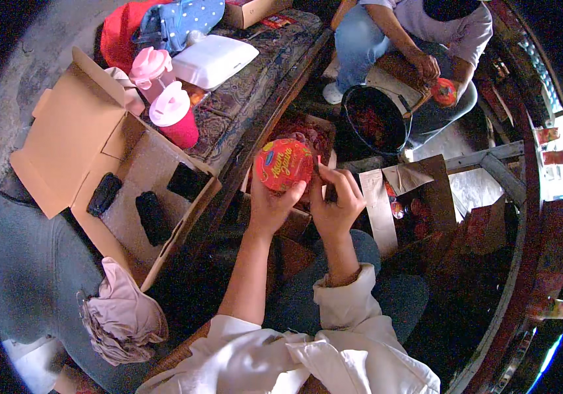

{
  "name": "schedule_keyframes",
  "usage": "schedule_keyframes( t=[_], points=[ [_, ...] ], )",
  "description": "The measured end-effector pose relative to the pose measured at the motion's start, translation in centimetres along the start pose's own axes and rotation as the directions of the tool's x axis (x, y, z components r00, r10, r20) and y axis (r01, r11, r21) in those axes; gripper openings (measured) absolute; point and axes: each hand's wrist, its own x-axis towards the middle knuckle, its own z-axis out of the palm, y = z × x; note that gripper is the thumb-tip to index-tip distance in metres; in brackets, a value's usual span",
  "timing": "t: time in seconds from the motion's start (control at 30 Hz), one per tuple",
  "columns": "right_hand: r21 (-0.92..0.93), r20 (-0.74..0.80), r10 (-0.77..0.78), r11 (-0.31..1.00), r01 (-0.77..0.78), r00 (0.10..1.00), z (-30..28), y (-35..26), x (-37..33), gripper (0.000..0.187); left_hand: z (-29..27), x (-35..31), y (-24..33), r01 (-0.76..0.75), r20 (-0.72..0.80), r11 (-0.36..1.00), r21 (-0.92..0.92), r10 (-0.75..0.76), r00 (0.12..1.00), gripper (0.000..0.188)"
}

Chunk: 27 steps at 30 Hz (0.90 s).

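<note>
Near centre, the left hand (272, 209) is holding one yellow-lettered red pack (284, 164); at its four o'clock, the right hand (336, 200) is curling narrow, grip unclear. Two cups (176, 119) are sitting toward ten o'clock.

This looks like a makeshift home workshop: round red packs (285, 164), a black bucket (354, 105), an open carton (74, 141) and a co-worker (469, 39) seated low suggest manual work, among rough timber framing (499, 172) and grey floor (45, 72). The patterned cushioned seat (225, 125), 2 pink-lidded cups (170, 105) and foam food box (216, 59) look domestic.
</note>
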Motion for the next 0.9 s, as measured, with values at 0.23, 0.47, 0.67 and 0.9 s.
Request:
schedule_keyframes(
  t=[0.23, 0.47, 0.67, 0.9],
  points=[
    [-0.042, 0.003, -0.010, 0.999, 0.010, 1.000, 0.10, 0.10, -0.04, 0.023, 0.21, 0.09, 0.22, -0.024, 0.032, 0.994, 0.103, 0.021, 0.999, 0.057],
    [0.003, 0.027, 0.043, 0.999, -0.043, 0.999, -0.20, 0.65, 0.14, 0.024, -0.23, 0.27, -0.71, -0.044, 0.135, 0.975, 0.218, 0.014, 0.991, 0.058],
    [-0.014, 0.026, 0.040, 0.999, -0.040, 0.999, -0.41, 0.64, 0.15, 0.026, 0.08, 0.11, -0.37, -0.027, 0.087, 0.990, 0.140, 0.015, 0.996, 0.061],
    [-0.034, 0.003, -0.009, 0.999, 0.009, 1.000, -0.32, 0.37, 0.16, 0.026, -0.51, 0.27, 0.20, 0.017, 0.172, 0.982, 0.187, -0.049, 0.984, 0.063]
  ],
)
